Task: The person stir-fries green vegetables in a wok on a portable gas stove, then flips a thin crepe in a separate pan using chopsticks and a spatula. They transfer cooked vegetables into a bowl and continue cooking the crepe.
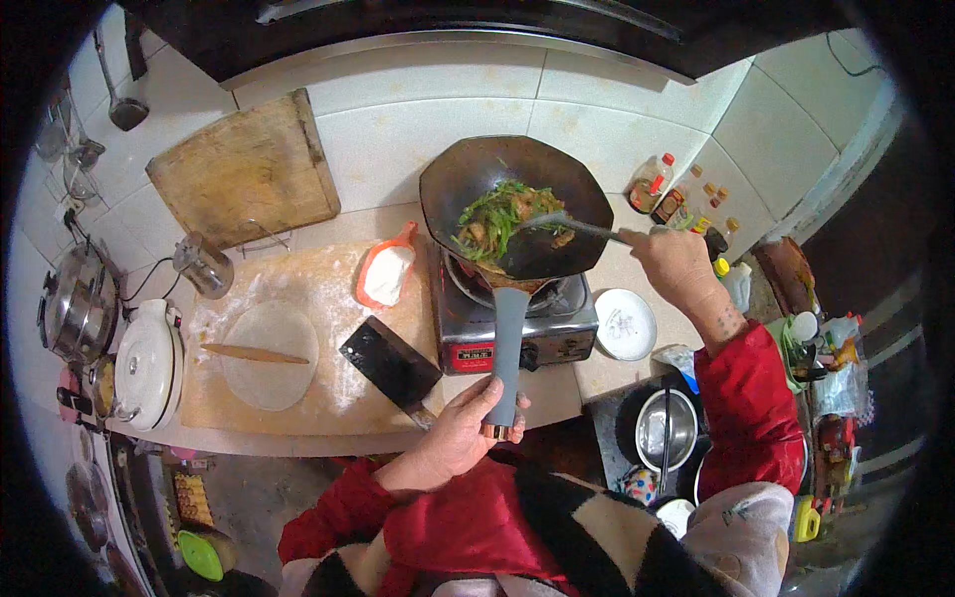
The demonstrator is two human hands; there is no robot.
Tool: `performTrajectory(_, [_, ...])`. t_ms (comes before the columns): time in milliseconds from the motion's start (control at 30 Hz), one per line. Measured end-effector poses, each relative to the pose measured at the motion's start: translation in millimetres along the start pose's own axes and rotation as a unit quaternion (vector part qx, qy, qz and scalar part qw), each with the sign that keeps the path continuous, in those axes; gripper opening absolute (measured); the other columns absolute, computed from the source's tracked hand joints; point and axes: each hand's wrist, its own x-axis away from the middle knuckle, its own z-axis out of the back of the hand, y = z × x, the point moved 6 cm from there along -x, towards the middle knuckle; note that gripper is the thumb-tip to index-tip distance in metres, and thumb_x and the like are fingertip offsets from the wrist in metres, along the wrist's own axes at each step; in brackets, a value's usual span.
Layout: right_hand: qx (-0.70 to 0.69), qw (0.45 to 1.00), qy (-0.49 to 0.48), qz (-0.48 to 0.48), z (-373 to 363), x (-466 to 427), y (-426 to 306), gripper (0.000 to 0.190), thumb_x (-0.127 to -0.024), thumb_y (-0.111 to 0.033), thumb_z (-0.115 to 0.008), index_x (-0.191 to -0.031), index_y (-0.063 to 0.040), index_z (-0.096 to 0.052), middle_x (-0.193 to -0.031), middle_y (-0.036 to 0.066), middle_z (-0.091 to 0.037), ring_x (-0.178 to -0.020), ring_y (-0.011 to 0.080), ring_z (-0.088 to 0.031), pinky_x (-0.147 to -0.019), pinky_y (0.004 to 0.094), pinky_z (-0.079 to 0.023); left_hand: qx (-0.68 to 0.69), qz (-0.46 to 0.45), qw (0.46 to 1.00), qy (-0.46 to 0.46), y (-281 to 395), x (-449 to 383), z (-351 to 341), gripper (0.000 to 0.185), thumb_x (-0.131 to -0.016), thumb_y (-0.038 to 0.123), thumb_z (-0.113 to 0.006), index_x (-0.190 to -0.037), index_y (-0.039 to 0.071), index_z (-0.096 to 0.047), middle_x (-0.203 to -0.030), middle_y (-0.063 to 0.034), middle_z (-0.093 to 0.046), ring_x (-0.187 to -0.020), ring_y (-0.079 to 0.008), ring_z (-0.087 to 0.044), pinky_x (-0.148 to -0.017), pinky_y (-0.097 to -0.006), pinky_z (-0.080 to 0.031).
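Note:
My left hand (466, 433) grips the grey handle of a dark wok (462, 168), which sits tilted over a gas stove (481, 328). With my right hand (671, 265) I hold a metal spatula (574, 222), its blade in the food. Green vegetable strips and browned pieces (507, 216) lie heaped on the left side of the wok. A cleaver (390, 363) rests on the floured board just left of my left hand. A white plate (625, 324) stands right of the stove, below my right forearm.
A floured board (343, 283) carries a round dough sheet (272, 380), a rolling pin (254, 354) and a red scoop of flour (386, 276). A white electric pan (148, 366) stands left. Bottles (668, 201) line the right wall; a metal bowl (666, 429) sits lower right. A range hood (462, 22) overhangs.

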Motion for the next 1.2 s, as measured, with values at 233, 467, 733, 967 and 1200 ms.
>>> performTrajectory(233, [-0.187, 0.972, 0.05, -0.13, -41.3, -35.6, 37.1, 0.022, -0.088, -0.024, -0.053, -0.101, -0.012, -0.065, -0.078, 0.017, -0.065, -0.077, 0.0355, -0.064, -0.067, 0.0458, -0.051, -0.012, -0.031, 0.999, 0.001, 1.2, 3.0, 2.6, 0.03, -0.098, 0.03, -0.042, -0.114, 0.007, -0.05, -0.097, -0.0099, -0.06, -0.075, -0.0206, -0.057, -0.068, -0.0355, -0.047])
performTrajectory(467, [-0.217, 0.975, 0.028, 0.032, -18.3, -25.2, 7.3, 0.027, -0.084, -0.021, -0.06, -0.109, -0.012, -0.064, -0.087, 0.017, -0.065, -0.078, 0.035, -0.062, -0.07, 0.0407, -0.049, -0.02, -0.024, 0.999, 0.003, 0.6, 3.6, -2.1, 0.031, -0.098, 0.03, -0.043, -0.117, 0.007, -0.049, -0.099, -0.0107, -0.058, -0.077, -0.0224, -0.056, -0.069, -0.0353, -0.047])
performTrajectory(733, [-0.15, 0.984, -0.03, 0.095, 50.8, 15.7, -25.0, 0.023, -0.081, -0.02, -0.058, -0.101, -0.016, -0.067, -0.075, 0.013, -0.065, -0.074, 0.0305, -0.065, -0.065, 0.0432, -0.05, -0.009, -0.037, 0.999, -0.011, -1.9, 1.4, 0.3, 0.032, -0.098, 0.032, -0.043, -0.116, 0.006, -0.049, -0.1, -0.0104, -0.058, -0.076, -0.0204, -0.054, -0.07, -0.0346, -0.046])
performTrajectory(967, [-0.133, 0.987, 0.081, -0.024, 28.5, -18.0, -24.0, 0.016, -0.084, -0.022, -0.054, -0.092, -0.014, -0.065, -0.071, 0.013, -0.064, -0.068, 0.032, -0.065, -0.058, 0.0445, -0.051, -0.004, -0.047, 0.999, 0.024, -1.4, 8.7, 0.1, 0.028, -0.097, 0.03, -0.043, -0.112, 0.008, -0.052, -0.098, -0.0115, -0.06, -0.074, -0.0208, -0.055, -0.068, -0.0337, -0.046])
performTrajectory(1200, [-0.066, 0.994, 0.062, 0.065, -54.4, -36.4, -42.9, 0.03, -0.085, -0.013, -0.048, -0.112, -0.016, -0.061, -0.069, 0.011, -0.062, -0.064, 0.0306, -0.063, -0.055, 0.0438, -0.049, -0.001, -0.028, 0.999, 0.039, -4.5, 8.7, 11.0, 0.033, -0.097, 0.034, -0.044, -0.113, 0.007, -0.053, -0.097, -0.013, -0.061, -0.074, -0.0229, -0.056, -0.067, -0.0359, -0.046])
